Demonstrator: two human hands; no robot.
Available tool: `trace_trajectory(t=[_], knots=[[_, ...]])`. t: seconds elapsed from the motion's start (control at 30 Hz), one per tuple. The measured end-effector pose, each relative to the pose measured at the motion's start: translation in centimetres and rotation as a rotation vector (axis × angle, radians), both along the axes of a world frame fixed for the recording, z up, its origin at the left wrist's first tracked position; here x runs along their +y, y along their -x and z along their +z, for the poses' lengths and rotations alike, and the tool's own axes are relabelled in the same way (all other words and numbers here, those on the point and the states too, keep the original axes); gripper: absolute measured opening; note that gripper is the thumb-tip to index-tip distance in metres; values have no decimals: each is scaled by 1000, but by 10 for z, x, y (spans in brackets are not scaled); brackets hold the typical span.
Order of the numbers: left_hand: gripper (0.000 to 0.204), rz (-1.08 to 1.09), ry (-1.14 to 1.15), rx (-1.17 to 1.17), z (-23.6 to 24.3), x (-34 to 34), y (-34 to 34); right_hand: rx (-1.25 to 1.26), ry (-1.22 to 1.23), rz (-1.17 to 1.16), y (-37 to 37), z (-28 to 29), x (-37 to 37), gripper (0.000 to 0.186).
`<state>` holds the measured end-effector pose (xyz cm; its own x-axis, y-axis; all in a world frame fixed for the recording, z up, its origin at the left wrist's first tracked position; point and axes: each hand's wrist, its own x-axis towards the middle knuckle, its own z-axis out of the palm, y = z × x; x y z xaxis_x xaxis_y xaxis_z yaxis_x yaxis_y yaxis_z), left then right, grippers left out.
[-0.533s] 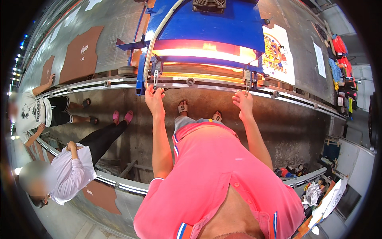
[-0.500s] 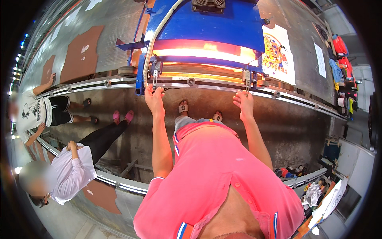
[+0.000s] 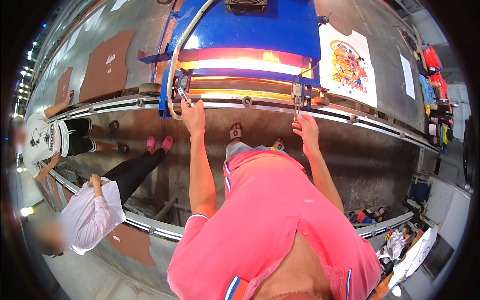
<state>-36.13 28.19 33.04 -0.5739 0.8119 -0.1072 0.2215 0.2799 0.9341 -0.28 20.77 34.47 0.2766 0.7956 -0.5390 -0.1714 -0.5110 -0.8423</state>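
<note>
A blue heater unit [image 3: 245,30] with glowing orange bars and a fan stands on a metal rail. Near its left corner, beside a pale corrugated hose [image 3: 178,52], my left hand [image 3: 192,112] has its fingers closed on a tilted metal latch lever [image 3: 182,92]. At the right corner, my right hand [image 3: 306,127] pinches the lower end of another metal latch [image 3: 297,95], its lower fingers curled. A white fabric piece with a colourful cartoon print [image 3: 347,65] lies just right of the heater.
Two co-workers stand at my left, one in a white T-shirt [image 3: 40,142], one in a pale top [image 3: 95,220]. Brown fabric pieces [image 3: 102,70] lie on the long printing table [image 3: 140,45]. Coloured containers [image 3: 435,85] line the right end. Another railed table runs behind me.
My left hand has moved up, and the left latch lever now tilts instead of hanging upright. The heater appears further left, with more of the printed piece showing. My right hand stays at its latch.
</note>
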Motion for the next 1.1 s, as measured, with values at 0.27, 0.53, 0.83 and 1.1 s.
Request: trace_trajectory(t=[0.27, 0.53, 0.83, 1.1], knots=[[61, 130, -70, -163, -14, -11, 25, -16, -13, 26, 4, 0, 2, 61], [50, -104, -115, -383, -15, -27, 4, -67, -18, -64, -4, -6, 5, 51], [52, -181, -106, -434, -13, -23, -15, -80, -20, -55, -14, -5, 8, 48], [54, -165, -130, -446, -1, -17, -23, -53, -5, -88, -23, -4, 2, 46]])
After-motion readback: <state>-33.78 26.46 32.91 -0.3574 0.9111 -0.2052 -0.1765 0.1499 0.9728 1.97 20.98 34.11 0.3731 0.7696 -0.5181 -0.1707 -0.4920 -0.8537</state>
